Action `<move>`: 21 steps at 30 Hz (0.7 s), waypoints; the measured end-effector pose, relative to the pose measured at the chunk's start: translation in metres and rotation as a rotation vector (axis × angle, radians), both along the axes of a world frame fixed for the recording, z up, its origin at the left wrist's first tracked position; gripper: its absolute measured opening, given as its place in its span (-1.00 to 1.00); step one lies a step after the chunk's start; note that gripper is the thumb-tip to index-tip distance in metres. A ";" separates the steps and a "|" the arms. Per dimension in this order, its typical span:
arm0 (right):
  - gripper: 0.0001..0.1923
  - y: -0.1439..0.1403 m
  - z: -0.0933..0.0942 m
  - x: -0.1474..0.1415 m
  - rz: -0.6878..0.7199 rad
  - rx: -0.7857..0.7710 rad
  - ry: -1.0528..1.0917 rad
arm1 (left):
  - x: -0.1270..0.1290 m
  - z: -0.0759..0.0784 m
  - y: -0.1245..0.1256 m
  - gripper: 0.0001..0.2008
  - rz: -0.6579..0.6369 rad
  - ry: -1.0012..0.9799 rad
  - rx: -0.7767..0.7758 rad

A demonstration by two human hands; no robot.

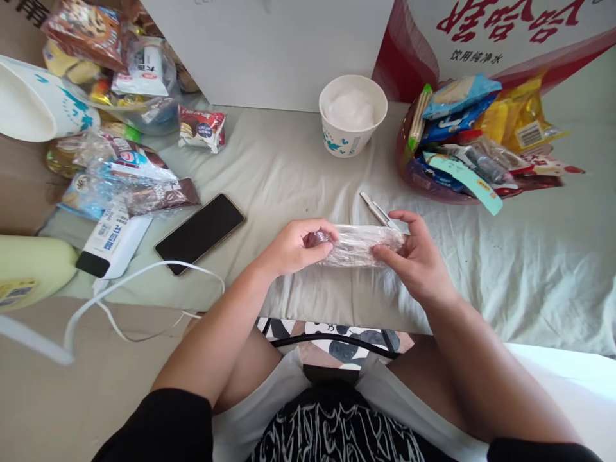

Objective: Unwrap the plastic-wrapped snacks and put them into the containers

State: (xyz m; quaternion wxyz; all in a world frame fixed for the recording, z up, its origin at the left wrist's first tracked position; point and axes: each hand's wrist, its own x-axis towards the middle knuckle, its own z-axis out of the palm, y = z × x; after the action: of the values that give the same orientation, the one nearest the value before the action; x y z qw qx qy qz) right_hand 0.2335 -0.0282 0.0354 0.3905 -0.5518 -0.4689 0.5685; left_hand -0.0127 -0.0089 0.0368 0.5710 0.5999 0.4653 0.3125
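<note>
Between my two hands is a long bundle wrapped in crinkled clear plastic; what lies inside it cannot be made out. My left hand pinches its left end between thumb and fingers. At the right end, my right hand grips it with the thumb on top and the index finger raised. Just behind the bundle lies a slim utility knife, partly hidden by the bundle and my right hand. Farther back stands a white paper cup with something white and fluffy in it.
A basket of packaged snacks stands at the right. To the left are a phone, a white power bank with a white cable, loose snack packs, a tilted paper cup and a pale yellow bottle. Large boxes line the back.
</note>
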 end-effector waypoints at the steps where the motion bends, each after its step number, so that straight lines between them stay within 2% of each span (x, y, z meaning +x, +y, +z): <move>1: -0.47 0.000 0.000 -0.001 -0.062 -0.002 0.009 | -0.001 -0.002 0.000 -0.85 0.073 -0.014 0.066; 4: -0.69 -0.001 0.004 -0.008 -0.236 0.071 -0.138 | -0.001 -0.007 -0.003 -0.87 0.386 -0.018 0.314; 5: -0.75 -0.003 0.007 -0.012 -0.267 0.129 -0.205 | 0.000 -0.008 -0.005 -0.89 0.427 -0.021 0.342; 6: -0.78 -0.006 0.010 -0.017 -0.273 0.197 -0.254 | 0.002 -0.008 -0.008 -0.87 0.411 -0.035 0.330; 8: -0.82 -0.012 0.019 -0.030 -0.215 0.326 -0.261 | 0.007 -0.009 -0.014 -0.71 0.270 -0.117 0.235; 11: -0.82 -0.021 0.030 -0.050 -0.017 0.384 -0.160 | 0.011 -0.007 -0.018 -0.40 0.146 -0.301 0.134; 12: -0.80 -0.023 0.032 -0.056 0.047 0.373 -0.123 | 0.010 -0.006 -0.019 -0.37 0.117 -0.354 0.117; 14: -0.75 -0.023 0.036 -0.065 0.127 0.333 -0.082 | 0.006 -0.002 -0.019 -0.45 0.059 -0.406 0.097; 16: -0.70 -0.021 0.036 -0.072 0.084 0.322 -0.101 | -0.002 0.003 -0.020 -0.54 0.043 -0.388 0.105; 19: -0.61 -0.015 0.035 -0.080 -0.072 0.392 -0.166 | -0.013 0.010 -0.023 -0.51 0.080 -0.312 0.129; 21: -0.52 -0.007 0.036 -0.080 -0.008 0.387 -0.168 | -0.019 0.014 -0.025 -0.50 0.068 -0.291 0.118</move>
State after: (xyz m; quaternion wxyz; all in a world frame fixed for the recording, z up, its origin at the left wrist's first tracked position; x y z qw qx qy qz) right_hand 0.1530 -0.0356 0.0710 0.4511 -0.5139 -0.5979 0.4182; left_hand -0.0322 -0.0342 0.0504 0.5852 0.5647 0.3783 0.4421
